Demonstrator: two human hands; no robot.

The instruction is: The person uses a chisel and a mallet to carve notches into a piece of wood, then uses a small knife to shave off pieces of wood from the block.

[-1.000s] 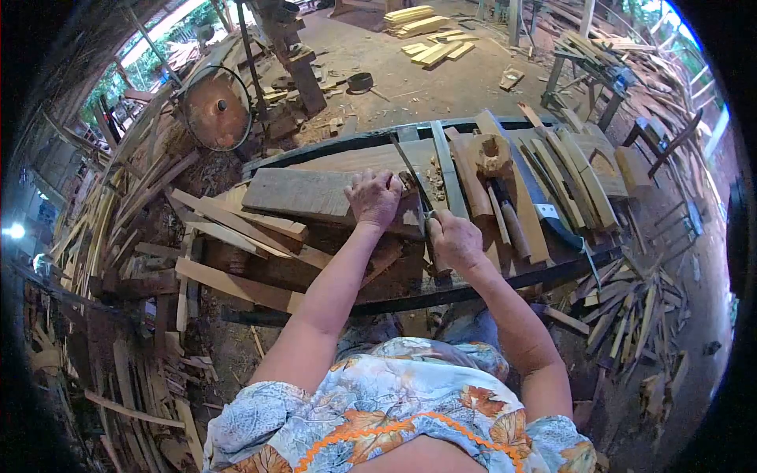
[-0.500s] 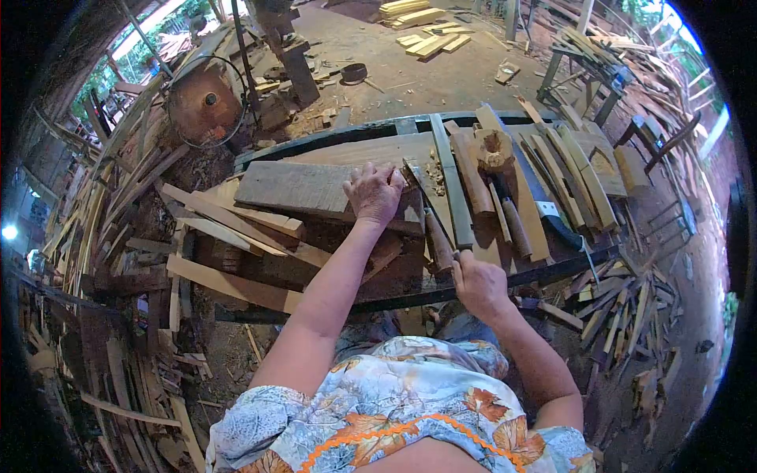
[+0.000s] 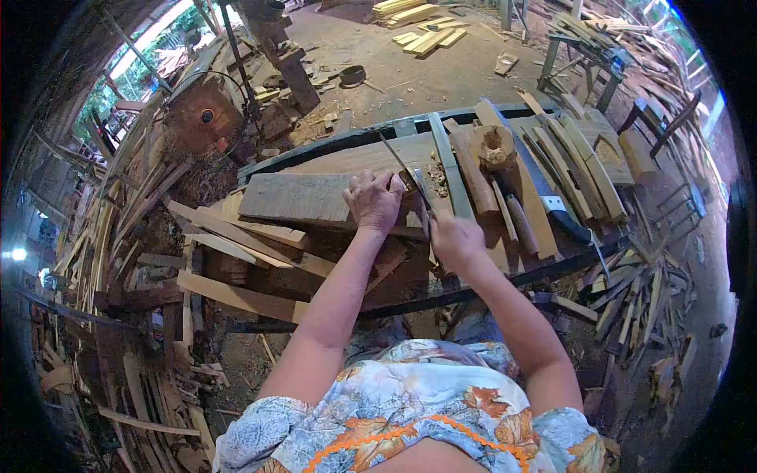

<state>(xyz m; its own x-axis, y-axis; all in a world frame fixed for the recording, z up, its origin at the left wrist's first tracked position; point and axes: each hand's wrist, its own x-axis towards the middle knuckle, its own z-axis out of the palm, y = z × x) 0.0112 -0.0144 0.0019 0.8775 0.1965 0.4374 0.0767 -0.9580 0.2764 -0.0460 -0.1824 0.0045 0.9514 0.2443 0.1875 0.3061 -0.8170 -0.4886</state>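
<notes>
A thick greyish wooden board (image 3: 292, 197) lies across the left part of the workbench. My left hand (image 3: 373, 202) presses on its right end, fingers curled over the far edge. My right hand (image 3: 459, 243), blurred by motion, is closed round the near end of a long thin dark file-like tool (image 3: 399, 158). The tool slants up and left beside the board's right end, past my left fingertips. Right of it lies a long grey-green bar (image 3: 448, 162) with wood shavings (image 3: 434, 175) beside it.
Wooden strips, a hollowed wood block (image 3: 495, 147) and a black-handled saw (image 3: 561, 213) lie on the bench's right side. A large round saw blade (image 3: 203, 118) stands at the back left. Scrap wood (image 3: 643, 292) is heaped at the right; sawn planks (image 3: 430, 38) lie behind.
My right hand has moved forward and left, pushing the tool farther past the board's end. My left hand stays on the board. The camera view has shifted slightly.
</notes>
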